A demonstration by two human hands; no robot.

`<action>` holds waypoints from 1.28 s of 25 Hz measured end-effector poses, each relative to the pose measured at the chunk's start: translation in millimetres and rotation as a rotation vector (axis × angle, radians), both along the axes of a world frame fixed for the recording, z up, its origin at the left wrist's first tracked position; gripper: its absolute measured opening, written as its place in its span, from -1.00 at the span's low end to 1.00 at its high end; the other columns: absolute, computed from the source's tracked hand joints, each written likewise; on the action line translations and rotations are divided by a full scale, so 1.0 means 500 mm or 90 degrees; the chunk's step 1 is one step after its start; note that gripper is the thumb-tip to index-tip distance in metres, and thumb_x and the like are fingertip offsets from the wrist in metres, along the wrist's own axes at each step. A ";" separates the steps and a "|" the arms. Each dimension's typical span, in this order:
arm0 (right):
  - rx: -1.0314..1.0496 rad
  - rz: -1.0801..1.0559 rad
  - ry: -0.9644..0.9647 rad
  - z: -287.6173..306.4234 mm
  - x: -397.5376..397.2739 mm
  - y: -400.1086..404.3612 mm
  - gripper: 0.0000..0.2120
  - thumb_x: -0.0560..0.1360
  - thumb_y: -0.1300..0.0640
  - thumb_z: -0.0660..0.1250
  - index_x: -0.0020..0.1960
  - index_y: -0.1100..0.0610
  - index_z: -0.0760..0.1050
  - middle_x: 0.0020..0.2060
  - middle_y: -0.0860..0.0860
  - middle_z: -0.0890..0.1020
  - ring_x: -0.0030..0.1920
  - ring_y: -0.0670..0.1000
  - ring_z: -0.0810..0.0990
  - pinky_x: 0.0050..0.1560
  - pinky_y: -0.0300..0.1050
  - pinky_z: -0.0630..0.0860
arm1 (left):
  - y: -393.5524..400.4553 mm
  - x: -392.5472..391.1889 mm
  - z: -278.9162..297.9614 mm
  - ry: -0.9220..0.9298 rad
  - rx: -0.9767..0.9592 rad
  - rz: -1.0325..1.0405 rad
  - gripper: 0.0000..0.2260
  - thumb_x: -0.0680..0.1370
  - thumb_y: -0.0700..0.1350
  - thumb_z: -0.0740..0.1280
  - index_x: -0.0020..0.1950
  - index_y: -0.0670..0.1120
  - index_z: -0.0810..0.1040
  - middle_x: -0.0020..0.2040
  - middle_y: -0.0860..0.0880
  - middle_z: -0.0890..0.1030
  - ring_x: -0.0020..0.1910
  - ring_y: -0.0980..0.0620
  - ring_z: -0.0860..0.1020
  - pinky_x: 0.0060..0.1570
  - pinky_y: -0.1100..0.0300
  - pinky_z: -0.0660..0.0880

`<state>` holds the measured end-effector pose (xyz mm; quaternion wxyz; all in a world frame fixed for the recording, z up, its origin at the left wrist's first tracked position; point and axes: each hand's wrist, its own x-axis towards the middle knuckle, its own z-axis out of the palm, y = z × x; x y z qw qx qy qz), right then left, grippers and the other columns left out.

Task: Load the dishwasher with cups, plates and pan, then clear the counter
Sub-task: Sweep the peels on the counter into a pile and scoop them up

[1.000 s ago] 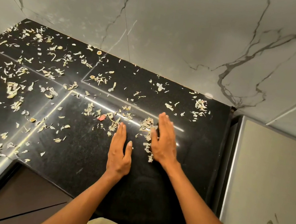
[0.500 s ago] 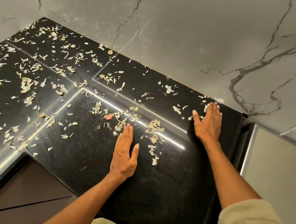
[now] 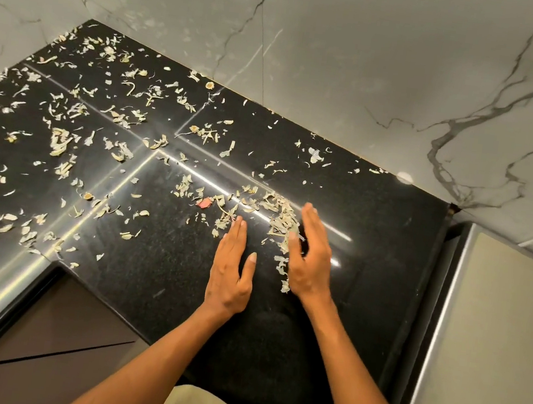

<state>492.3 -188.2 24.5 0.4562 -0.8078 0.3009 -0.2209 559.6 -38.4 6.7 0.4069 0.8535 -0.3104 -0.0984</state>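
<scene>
Marble wall (image 3: 359, 78) behind; steel appliance top (image 3: 495, 333) right.

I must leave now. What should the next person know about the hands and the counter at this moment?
Left hand: open, flat on the black counter.
Right hand: open, on edge, against a small heap of peel scraps.
Done: the counter's right end by the steel appliance is nearly free of scraps.
Left: scattered scraps cover the middle and left, with one red bit; gather and remove all. No cups, plates or pan in view.
</scene>
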 end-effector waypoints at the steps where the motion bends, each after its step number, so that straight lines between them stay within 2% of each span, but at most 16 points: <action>1: -0.019 -0.081 0.006 -0.005 -0.029 0.005 -0.46 0.66 -0.02 0.12 0.60 0.12 0.19 0.58 0.00 0.23 0.59 -0.12 0.12 0.58 -0.04 0.12 | 0.000 0.000 0.001 0.010 -0.020 0.003 -0.43 0.65 0.01 0.10 0.62 -0.14 0.07 0.63 -0.02 0.08 0.60 0.10 0.01 0.56 -0.11 0.07; 3: -0.050 -0.189 0.071 -0.019 -0.074 0.021 -0.41 0.66 -0.07 0.05 0.61 0.16 0.12 0.60 0.05 0.17 0.61 -0.06 0.05 0.60 0.05 0.08 | 0.004 0.002 0.003 0.037 -0.065 0.010 -0.44 0.65 0.02 0.10 0.61 -0.14 0.10 0.62 -0.03 0.12 0.60 0.08 0.06 0.54 -0.15 0.12; 4: -0.069 -0.195 0.113 -0.026 -0.082 0.036 -0.38 0.65 -0.10 0.03 0.62 0.17 0.07 0.61 0.07 0.13 0.62 -0.04 0.01 0.60 0.07 0.06 | 0.006 0.004 0.005 0.055 -0.088 0.014 -0.45 0.65 0.02 0.10 0.61 -0.14 0.12 0.61 -0.03 0.14 0.59 0.07 0.09 0.53 -0.16 0.14; 7: -0.133 -0.128 0.205 -0.041 -0.039 0.082 -0.31 0.64 -0.14 0.01 0.63 0.21 -0.01 0.63 0.10 0.02 0.63 0.01 -0.08 0.62 0.04 -0.05 | 0.012 0.014 0.011 0.123 -0.169 0.053 -0.50 0.66 -0.07 0.14 0.59 -0.16 0.19 0.58 -0.02 0.24 0.57 0.06 0.18 0.51 -0.13 0.22; 10: -0.144 -0.083 0.255 -0.040 0.057 0.106 -0.26 0.60 -0.16 -0.04 0.63 0.24 -0.09 0.63 0.14 -0.05 0.63 0.05 -0.16 0.61 0.02 -0.17 | 0.035 0.019 0.015 0.130 -0.221 0.103 -0.52 0.64 -0.15 0.16 0.56 -0.20 0.23 0.56 -0.07 0.29 0.55 0.03 0.24 0.50 -0.10 0.25; 15: -0.138 0.085 0.212 -0.037 0.229 0.149 -0.25 0.59 -0.09 0.03 0.63 0.25 -0.13 0.63 0.15 -0.09 0.63 0.07 -0.17 0.61 0.07 -0.15 | 0.097 0.039 0.006 0.091 -0.234 0.214 -0.51 0.63 -0.16 0.17 0.56 -0.21 0.24 0.56 -0.09 0.28 0.56 0.02 0.22 0.52 -0.09 0.22; 18: -0.077 0.175 0.141 -0.033 0.277 0.165 -0.36 0.66 -0.03 0.04 0.64 0.21 -0.05 0.63 0.11 -0.02 0.63 0.01 -0.13 0.61 0.06 -0.09 | 0.120 0.052 0.001 0.078 -0.228 0.265 -0.51 0.63 -0.16 0.16 0.56 -0.21 0.22 0.57 -0.07 0.26 0.57 0.05 0.20 0.53 -0.06 0.20; 20: -0.067 0.184 0.100 -0.031 0.261 0.155 -0.39 0.67 -0.02 0.04 0.64 0.18 -0.02 0.63 0.07 0.01 0.62 -0.04 -0.11 0.61 0.03 -0.07 | 0.124 0.055 0.002 0.082 -0.214 0.272 -0.50 0.63 -0.15 0.16 0.57 -0.20 0.21 0.58 -0.06 0.23 0.57 0.08 0.17 0.54 -0.01 0.17; 22: -0.112 0.138 0.093 -0.033 0.208 0.138 -0.37 0.65 -0.02 0.06 0.64 0.17 -0.02 0.63 0.06 0.01 0.62 -0.04 -0.10 0.62 0.04 -0.06 | 0.122 0.054 0.004 0.083 -0.199 0.259 -0.50 0.63 -0.14 0.16 0.58 -0.17 0.20 0.59 -0.05 0.22 0.58 0.09 0.15 0.55 0.05 0.14; 24: -0.172 0.060 0.145 -0.041 0.132 0.121 -0.33 0.65 -0.06 0.07 0.64 0.19 -0.04 0.63 0.08 -0.02 0.63 -0.01 -0.12 0.62 0.07 -0.06 | 0.121 0.053 0.005 0.086 -0.193 0.250 -0.50 0.63 -0.13 0.15 0.58 -0.15 0.19 0.59 -0.04 0.22 0.58 0.10 0.14 0.55 0.11 0.12; 26: -0.238 0.008 0.247 -0.049 0.064 0.122 -0.26 0.64 -0.16 0.04 0.63 0.24 -0.08 0.63 0.15 -0.06 0.63 0.07 -0.15 0.61 0.11 -0.07 | 0.119 0.053 0.007 0.091 -0.189 0.244 -0.49 0.63 -0.12 0.15 0.58 -0.14 0.19 0.59 -0.03 0.22 0.58 0.11 0.14 0.55 0.14 0.12; 29: -0.273 0.030 0.384 -0.047 0.053 0.175 -0.16 0.62 -0.30 -0.07 0.61 0.31 -0.16 0.61 0.24 -0.16 0.61 0.16 -0.24 0.60 0.16 -0.11 | 0.119 0.052 0.012 0.103 -0.197 0.248 -0.50 0.63 -0.12 0.15 0.58 -0.16 0.19 0.59 -0.04 0.22 0.58 0.12 0.14 0.54 0.17 0.11; 32: -0.243 0.097 0.423 -0.035 0.143 0.231 -0.13 0.60 -0.35 -0.18 0.60 0.31 -0.23 0.59 0.25 -0.24 0.59 0.17 -0.34 0.60 0.15 -0.20 | 0.124 0.054 0.016 0.146 -0.241 0.264 -0.50 0.63 -0.13 0.15 0.57 -0.18 0.21 0.58 -0.04 0.23 0.57 0.11 0.17 0.54 0.12 0.14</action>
